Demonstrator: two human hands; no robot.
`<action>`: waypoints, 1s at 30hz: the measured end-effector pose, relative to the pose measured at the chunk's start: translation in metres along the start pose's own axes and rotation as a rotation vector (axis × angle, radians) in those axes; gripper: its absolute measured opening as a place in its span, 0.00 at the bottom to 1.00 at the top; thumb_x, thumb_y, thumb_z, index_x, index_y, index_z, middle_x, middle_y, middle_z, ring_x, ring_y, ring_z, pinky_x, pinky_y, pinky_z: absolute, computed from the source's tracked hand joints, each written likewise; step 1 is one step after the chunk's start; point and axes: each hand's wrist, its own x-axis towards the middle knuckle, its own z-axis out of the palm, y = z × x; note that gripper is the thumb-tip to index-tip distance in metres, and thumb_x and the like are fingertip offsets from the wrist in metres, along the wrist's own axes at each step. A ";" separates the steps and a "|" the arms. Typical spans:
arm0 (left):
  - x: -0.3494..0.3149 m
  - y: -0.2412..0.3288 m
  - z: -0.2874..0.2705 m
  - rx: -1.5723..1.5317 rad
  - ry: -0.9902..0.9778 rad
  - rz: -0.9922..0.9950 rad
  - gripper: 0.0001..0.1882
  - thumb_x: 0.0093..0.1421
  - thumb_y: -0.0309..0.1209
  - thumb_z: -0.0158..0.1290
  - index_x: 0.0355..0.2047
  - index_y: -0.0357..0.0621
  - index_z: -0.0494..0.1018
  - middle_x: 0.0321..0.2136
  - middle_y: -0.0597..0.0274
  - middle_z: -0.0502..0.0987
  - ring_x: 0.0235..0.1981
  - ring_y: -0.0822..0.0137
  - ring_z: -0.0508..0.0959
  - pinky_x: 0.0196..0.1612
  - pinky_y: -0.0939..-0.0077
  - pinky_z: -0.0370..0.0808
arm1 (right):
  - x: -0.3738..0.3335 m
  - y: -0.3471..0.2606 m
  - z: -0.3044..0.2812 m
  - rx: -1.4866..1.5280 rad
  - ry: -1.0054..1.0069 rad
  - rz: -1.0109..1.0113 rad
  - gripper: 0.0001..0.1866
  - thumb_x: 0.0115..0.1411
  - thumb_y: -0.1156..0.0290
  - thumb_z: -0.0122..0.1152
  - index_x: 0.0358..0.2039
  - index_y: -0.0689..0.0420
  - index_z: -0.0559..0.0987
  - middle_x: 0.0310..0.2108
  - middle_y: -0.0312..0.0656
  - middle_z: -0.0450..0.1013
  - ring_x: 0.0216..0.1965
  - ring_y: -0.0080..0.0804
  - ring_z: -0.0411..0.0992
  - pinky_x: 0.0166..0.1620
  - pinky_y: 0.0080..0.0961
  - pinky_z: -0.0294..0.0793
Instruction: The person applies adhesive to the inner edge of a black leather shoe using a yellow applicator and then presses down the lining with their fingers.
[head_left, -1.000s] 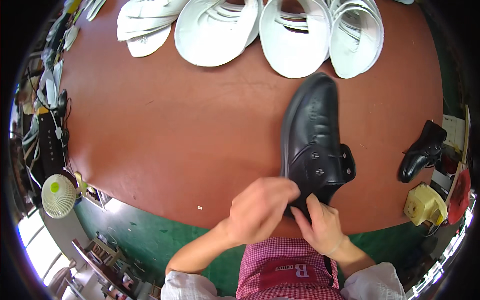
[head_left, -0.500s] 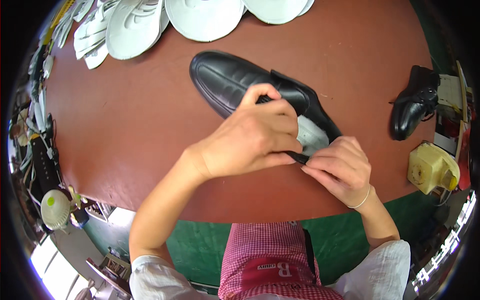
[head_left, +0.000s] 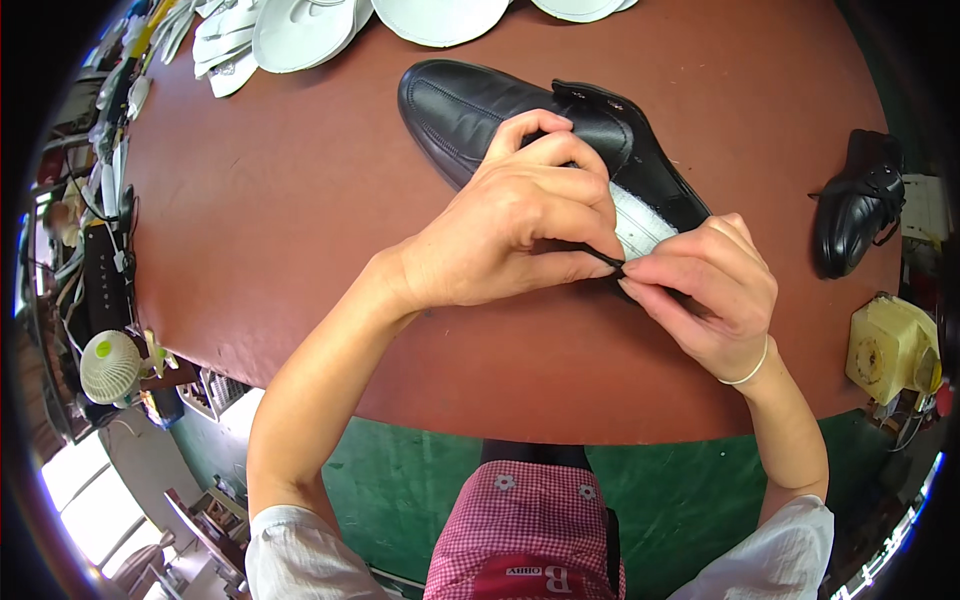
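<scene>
A black leather shoe point(head_left: 450, 108) lies on the brown table, toe toward the far left, with a flap raised on its far side. A whitish insole point(head_left: 640, 225) shows in its opening. My left hand point(head_left: 520, 220) reaches over the shoe's near side, thumb and forefinger pinching the black edge of the opening. Close beside that pinch, the fingertips of my right hand point(head_left: 715, 290) are closed on the same edge. My hands hide the rest of the near side and part of the heel.
Stacks of white curved pieces point(head_left: 440, 20) lie along the far edge. A black laced shoe point(head_left: 855, 215) stands at the right, with a yellowish machine-like box point(head_left: 890, 350) nearer me. Beyond the left edge are a small fan point(head_left: 110, 366) and hanging tools.
The view has shifted, so the table things sit differently in it. My two pinches have come closer together along the shoe's edge, and more of the insole shows between my hands.
</scene>
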 end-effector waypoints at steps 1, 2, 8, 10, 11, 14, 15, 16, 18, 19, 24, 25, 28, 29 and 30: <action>-0.001 -0.001 0.000 -0.003 0.021 0.014 0.07 0.46 0.30 0.63 0.28 0.50 0.79 0.27 0.73 0.75 0.40 0.68 0.71 0.58 0.60 0.51 | 0.001 0.000 0.002 0.004 0.016 -0.004 0.10 0.39 0.75 0.72 0.25 0.53 0.81 0.22 0.31 0.72 0.21 0.25 0.66 0.27 0.22 0.59; -0.002 -0.001 0.000 0.001 0.023 0.013 0.07 0.46 0.30 0.63 0.28 0.50 0.79 0.27 0.73 0.75 0.40 0.68 0.71 0.58 0.60 0.51 | 0.001 0.000 0.003 0.007 0.032 -0.007 0.11 0.39 0.76 0.72 0.25 0.53 0.81 0.22 0.31 0.72 0.21 0.25 0.66 0.27 0.22 0.59; -0.001 -0.003 0.001 -0.018 0.042 0.039 0.08 0.45 0.31 0.64 0.27 0.50 0.78 0.27 0.74 0.74 0.40 0.69 0.71 0.58 0.60 0.51 | 0.003 -0.001 0.002 -0.008 0.003 -0.019 0.11 0.38 0.76 0.72 0.25 0.54 0.81 0.21 0.32 0.73 0.21 0.25 0.66 0.27 0.22 0.58; -0.001 -0.004 0.001 -0.044 0.027 0.048 0.07 0.45 0.31 0.64 0.26 0.50 0.78 0.27 0.74 0.75 0.40 0.69 0.71 0.59 0.60 0.51 | 0.005 -0.001 0.001 -0.005 -0.024 -0.031 0.11 0.38 0.76 0.72 0.25 0.54 0.81 0.21 0.32 0.73 0.21 0.25 0.66 0.27 0.22 0.58; -0.001 -0.006 0.002 -0.040 0.038 0.052 0.07 0.45 0.31 0.64 0.26 0.50 0.78 0.27 0.74 0.75 0.40 0.69 0.71 0.59 0.60 0.51 | 0.006 -0.001 0.000 -0.001 -0.044 -0.039 0.11 0.37 0.76 0.72 0.25 0.55 0.81 0.22 0.32 0.73 0.20 0.25 0.66 0.26 0.22 0.58; 0.001 -0.013 0.007 -0.216 0.011 0.029 0.06 0.45 0.30 0.64 0.24 0.50 0.78 0.28 0.74 0.76 0.42 0.69 0.72 0.59 0.62 0.50 | 0.006 -0.001 -0.004 -0.159 -0.108 -0.148 0.12 0.37 0.76 0.73 0.25 0.55 0.81 0.22 0.32 0.73 0.20 0.25 0.67 0.26 0.22 0.58; 0.002 -0.014 0.006 -0.209 0.023 0.034 0.06 0.45 0.30 0.64 0.24 0.50 0.78 0.28 0.74 0.76 0.42 0.69 0.72 0.59 0.62 0.50 | 0.005 0.000 -0.003 -0.165 -0.113 -0.161 0.12 0.37 0.76 0.73 0.25 0.55 0.81 0.22 0.32 0.73 0.20 0.25 0.67 0.26 0.22 0.58; 0.003 -0.016 0.007 -0.245 0.006 0.012 0.06 0.46 0.31 0.65 0.25 0.50 0.78 0.28 0.74 0.76 0.42 0.69 0.72 0.59 0.62 0.50 | 0.003 0.002 -0.003 -0.107 -0.074 -0.106 0.12 0.37 0.75 0.73 0.25 0.55 0.81 0.22 0.32 0.73 0.20 0.25 0.67 0.26 0.22 0.58; 0.004 -0.018 0.006 -0.268 -0.035 -0.003 0.07 0.47 0.32 0.64 0.27 0.49 0.79 0.29 0.74 0.77 0.44 0.69 0.71 0.60 0.63 0.50 | 0.003 0.003 -0.003 -0.054 -0.043 -0.060 0.12 0.37 0.75 0.73 0.25 0.55 0.81 0.22 0.32 0.73 0.20 0.25 0.67 0.26 0.22 0.59; 0.003 -0.018 0.006 -0.269 -0.027 0.002 0.07 0.47 0.32 0.64 0.27 0.49 0.79 0.29 0.74 0.77 0.44 0.69 0.71 0.60 0.63 0.50 | 0.004 0.001 -0.002 -0.021 -0.032 -0.030 0.11 0.37 0.75 0.73 0.25 0.55 0.81 0.22 0.33 0.74 0.20 0.25 0.67 0.26 0.22 0.59; 0.000 -0.017 0.007 -0.252 -0.025 0.018 0.06 0.48 0.33 0.64 0.27 0.50 0.79 0.29 0.74 0.76 0.44 0.69 0.71 0.60 0.63 0.49 | 0.004 0.002 -0.002 -0.009 -0.063 -0.045 0.11 0.38 0.75 0.73 0.25 0.55 0.81 0.22 0.33 0.74 0.20 0.25 0.67 0.26 0.22 0.59; 0.000 -0.017 0.007 -0.254 -0.024 0.018 0.06 0.48 0.33 0.64 0.27 0.50 0.79 0.29 0.74 0.76 0.44 0.69 0.71 0.60 0.63 0.49 | 0.004 0.003 -0.003 -0.018 -0.069 -0.056 0.12 0.38 0.75 0.73 0.25 0.55 0.81 0.22 0.33 0.74 0.20 0.25 0.68 0.25 0.21 0.59; 0.002 -0.016 0.008 -0.248 -0.014 0.028 0.06 0.48 0.33 0.63 0.27 0.49 0.79 0.29 0.74 0.76 0.45 0.69 0.70 0.60 0.63 0.49 | 0.005 0.002 -0.005 -0.074 -0.093 -0.125 0.12 0.38 0.75 0.73 0.26 0.55 0.81 0.22 0.33 0.74 0.20 0.25 0.68 0.25 0.21 0.58; 0.002 -0.016 0.008 -0.266 -0.034 0.021 0.06 0.49 0.32 0.63 0.27 0.49 0.79 0.29 0.74 0.76 0.45 0.69 0.70 0.60 0.63 0.49 | 0.005 0.002 -0.005 -0.122 -0.109 -0.184 0.12 0.38 0.75 0.73 0.26 0.55 0.81 0.22 0.33 0.74 0.20 0.25 0.68 0.24 0.21 0.58; 0.003 -0.017 0.008 -0.284 -0.053 0.013 0.06 0.49 0.32 0.63 0.27 0.49 0.79 0.29 0.74 0.77 0.45 0.69 0.70 0.60 0.63 0.49 | 0.004 0.002 -0.006 -0.120 -0.111 -0.184 0.12 0.38 0.75 0.73 0.26 0.55 0.81 0.22 0.33 0.74 0.20 0.25 0.68 0.24 0.21 0.58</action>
